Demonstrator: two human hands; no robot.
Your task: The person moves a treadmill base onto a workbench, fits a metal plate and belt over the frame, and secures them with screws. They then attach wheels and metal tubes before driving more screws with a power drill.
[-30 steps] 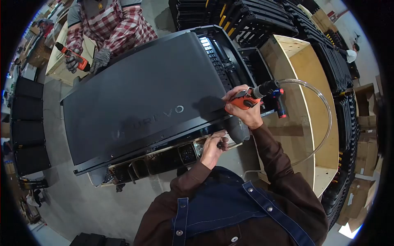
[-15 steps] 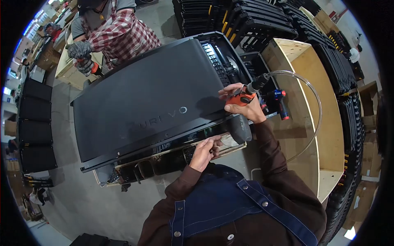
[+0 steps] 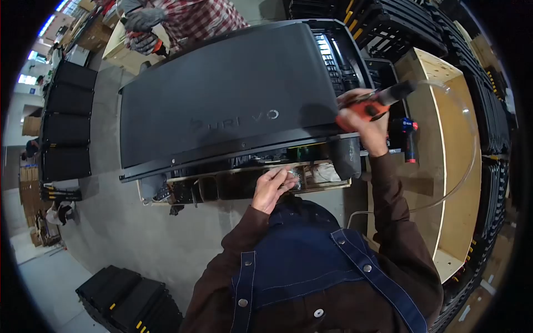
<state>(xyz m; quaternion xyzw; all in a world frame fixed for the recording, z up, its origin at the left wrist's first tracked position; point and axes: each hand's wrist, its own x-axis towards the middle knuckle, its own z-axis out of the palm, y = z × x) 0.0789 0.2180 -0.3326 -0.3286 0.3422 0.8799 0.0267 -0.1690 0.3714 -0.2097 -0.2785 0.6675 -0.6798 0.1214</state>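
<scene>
My right hand (image 3: 366, 123) is wrapped round an orange air screwdriver (image 3: 373, 109) with a clear hose at its back end, held at the right corner of a large black treadmill (image 3: 222, 83) marked with raised lettering. A grey rounded end piece (image 3: 347, 158) sits just below that hand. My left hand (image 3: 272, 187) is at the treadmill's near side, fingers bent and drawn together over a compartment of small shiny parts (image 3: 296, 178). Whatever those fingers pinch is too small to make out. A white bag (image 3: 323, 173) lies in the neighbouring compartment.
A blue and black power tool (image 3: 410, 139) lies right of the treadmill, beside a deep plywood box (image 3: 452, 183). The clear hose (image 3: 472, 158) loops over that box. Across the treadmill a co-worker's gloved hands (image 3: 143, 33) hold a tool. Black panels (image 3: 130, 299) are stacked lower left.
The view has shifted, so the treadmill sits higher and further right. My left hand has moved left from beside the white bag to the small parts. My right hand still grips the air screwdriver.
</scene>
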